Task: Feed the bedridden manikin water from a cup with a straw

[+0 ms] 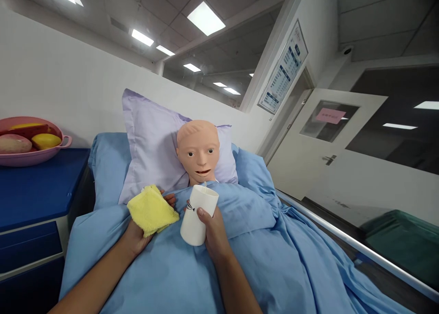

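A folded yellow cloth (152,209) lies across my left hand (137,237), which holds it from below. Its fingertips show past the cloth's far edge, and the palm is hidden. My right hand (215,231) is wrapped round a white cup (195,234) with black whisker-like marks, thumb on the near side. The cup leans a little, and a small pale tip, perhaps a straw, shows at its rim. Just beyond the cup is a manikin (199,151) with its mouth slightly open, its head against a lilac pillow (147,140). Both hands are above the blue quilt (164,277).
To the left stands a blue cabinet (37,195) bearing a pink basin (30,158) with fruit-like items. A metal bed rail (360,245) runs along the right side. Farther right are an open door (318,140) and a dark green bin (404,240).
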